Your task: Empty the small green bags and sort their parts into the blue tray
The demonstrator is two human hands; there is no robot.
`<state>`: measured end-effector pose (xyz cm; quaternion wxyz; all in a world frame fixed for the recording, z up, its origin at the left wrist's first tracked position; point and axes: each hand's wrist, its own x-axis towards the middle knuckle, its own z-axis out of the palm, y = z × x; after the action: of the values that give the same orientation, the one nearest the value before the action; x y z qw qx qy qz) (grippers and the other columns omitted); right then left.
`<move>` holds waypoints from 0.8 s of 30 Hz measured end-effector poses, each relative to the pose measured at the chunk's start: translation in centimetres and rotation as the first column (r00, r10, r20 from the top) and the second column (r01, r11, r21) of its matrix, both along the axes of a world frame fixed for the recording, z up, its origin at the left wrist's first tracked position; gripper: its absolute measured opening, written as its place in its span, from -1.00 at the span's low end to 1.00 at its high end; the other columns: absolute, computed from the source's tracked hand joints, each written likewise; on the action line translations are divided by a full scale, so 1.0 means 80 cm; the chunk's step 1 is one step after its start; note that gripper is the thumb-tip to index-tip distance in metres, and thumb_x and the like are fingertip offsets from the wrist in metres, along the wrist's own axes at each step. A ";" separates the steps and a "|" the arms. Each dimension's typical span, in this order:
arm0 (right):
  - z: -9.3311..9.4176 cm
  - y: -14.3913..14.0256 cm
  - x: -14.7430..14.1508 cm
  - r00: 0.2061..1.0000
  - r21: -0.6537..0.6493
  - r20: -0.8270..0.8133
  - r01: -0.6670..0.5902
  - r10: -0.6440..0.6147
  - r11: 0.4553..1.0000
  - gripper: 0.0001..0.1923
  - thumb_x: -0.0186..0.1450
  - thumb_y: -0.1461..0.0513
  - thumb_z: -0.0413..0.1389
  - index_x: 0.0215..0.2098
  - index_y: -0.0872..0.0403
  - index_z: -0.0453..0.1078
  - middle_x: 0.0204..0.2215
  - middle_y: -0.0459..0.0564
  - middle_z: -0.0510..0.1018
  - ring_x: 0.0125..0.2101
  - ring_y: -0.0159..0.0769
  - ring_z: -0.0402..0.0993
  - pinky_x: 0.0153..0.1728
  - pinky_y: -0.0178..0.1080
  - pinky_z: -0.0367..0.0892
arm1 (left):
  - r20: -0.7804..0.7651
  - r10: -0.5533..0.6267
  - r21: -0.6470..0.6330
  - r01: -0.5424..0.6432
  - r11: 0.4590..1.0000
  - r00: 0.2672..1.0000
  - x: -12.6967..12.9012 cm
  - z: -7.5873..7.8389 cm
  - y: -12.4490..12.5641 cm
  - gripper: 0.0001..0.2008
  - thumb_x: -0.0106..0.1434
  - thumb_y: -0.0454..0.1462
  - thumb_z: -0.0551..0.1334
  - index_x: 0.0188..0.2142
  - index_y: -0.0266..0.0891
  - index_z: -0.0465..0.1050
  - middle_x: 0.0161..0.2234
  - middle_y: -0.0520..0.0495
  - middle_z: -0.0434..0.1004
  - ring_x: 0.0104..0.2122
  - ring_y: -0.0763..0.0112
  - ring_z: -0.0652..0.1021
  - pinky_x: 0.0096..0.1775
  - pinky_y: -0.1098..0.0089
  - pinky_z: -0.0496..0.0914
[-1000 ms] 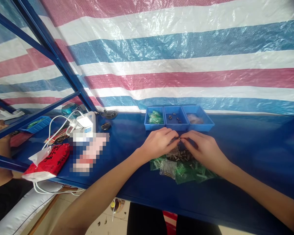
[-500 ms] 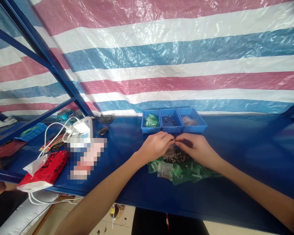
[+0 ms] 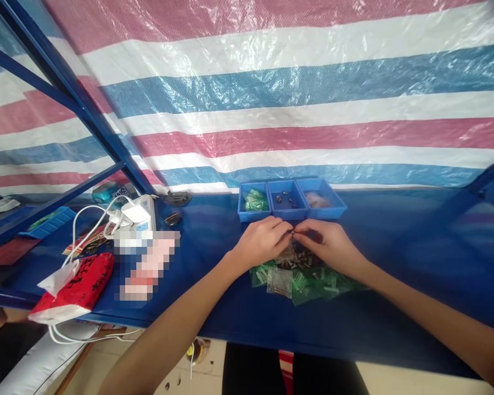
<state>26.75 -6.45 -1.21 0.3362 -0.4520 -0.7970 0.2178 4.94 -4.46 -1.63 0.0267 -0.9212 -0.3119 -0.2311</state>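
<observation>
Item: small metal part (image 3: 293, 232) — I see it pinched between my left hand (image 3: 263, 241) and right hand (image 3: 327, 245), above the green bags (image 3: 313, 281). Blue trays (image 3: 290, 198) just beyond; table (image 3: 415, 247) open rightward, front edge near.

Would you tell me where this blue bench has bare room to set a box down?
The bench is bare right of the right hand and the trays. A smaller bare patch lies between the charger and the left hand. It is crowded at the green bags under the hands, and at the left by the red packet and cables.
</observation>
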 end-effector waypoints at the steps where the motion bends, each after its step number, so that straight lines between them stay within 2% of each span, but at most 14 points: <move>1: 0.000 -0.001 0.000 1.000 0.003 0.001 0.001 -0.001 1.000 -0.82 0.42 0.12 0.11 -0.25 0.00 0.52 -0.35 -0.07 0.64 -0.50 -0.31 0.41 -0.47 -0.27 0.28 | -0.003 0.001 0.008 -0.001 1.000 1.000 0.000 0.000 0.000 -0.72 0.54 -0.18 0.01 -0.02 -0.25 0.43 -0.18 -0.09 0.56 -0.18 0.31 0.55 -0.25 0.35 0.42; 11: 0.000 -0.005 0.000 0.999 0.039 0.038 -0.011 0.009 0.999 -0.80 0.43 0.10 0.12 -0.29 0.00 0.51 -0.38 -0.06 0.63 -0.49 -0.30 0.43 -0.47 -0.26 0.29 | -0.030 -0.028 0.016 0.029 0.999 0.999 0.003 0.000 -0.001 -0.73 0.54 -0.21 0.00 -0.05 -0.26 0.43 -0.24 -0.10 0.57 -0.22 0.31 0.55 -0.28 0.37 0.40; 17: 0.003 -0.007 0.000 1.000 -0.012 0.024 0.017 -0.017 1.000 -0.73 0.42 0.02 0.12 -0.32 -0.01 0.49 -0.41 -0.05 0.62 -0.52 -0.28 0.45 -0.52 -0.25 0.31 | -0.057 -0.048 0.029 0.050 0.998 0.997 0.001 0.000 0.001 -0.69 0.57 -0.16 -0.02 -0.07 -0.27 0.44 -0.22 -0.11 0.58 -0.23 0.32 0.56 -0.26 0.36 0.41; 21: 0.000 -0.004 0.005 0.999 -0.065 -0.053 0.007 -0.010 0.998 -0.73 0.45 0.00 0.06 -0.17 -0.02 0.48 -0.30 -0.01 0.65 -0.36 -0.20 0.57 -0.46 -0.25 0.39 | -0.058 -0.020 0.041 0.023 0.999 0.998 0.005 0.001 -0.003 -0.60 0.58 -0.13 -0.09 -0.13 -0.29 0.44 -0.27 -0.12 0.56 -0.25 0.32 0.56 -0.27 0.36 0.40; 24: -0.005 -0.003 0.007 0.997 -0.021 -0.070 -0.039 0.037 0.999 -0.78 0.48 0.08 0.03 -0.03 -0.03 0.43 -0.22 0.01 0.64 -0.28 -0.19 0.59 -0.39 -0.25 0.44 | -0.029 -0.012 0.008 0.013 1.000 0.999 0.007 0.001 -0.005 -0.60 0.59 -0.14 -0.10 -0.16 -0.29 0.43 -0.26 -0.12 0.56 -0.25 0.32 0.55 -0.29 0.37 0.39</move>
<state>27.34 -6.71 -1.62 0.3546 -0.4325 -0.7909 0.2485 5.50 -4.87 -1.54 0.0338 -0.9263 -0.3046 -0.2191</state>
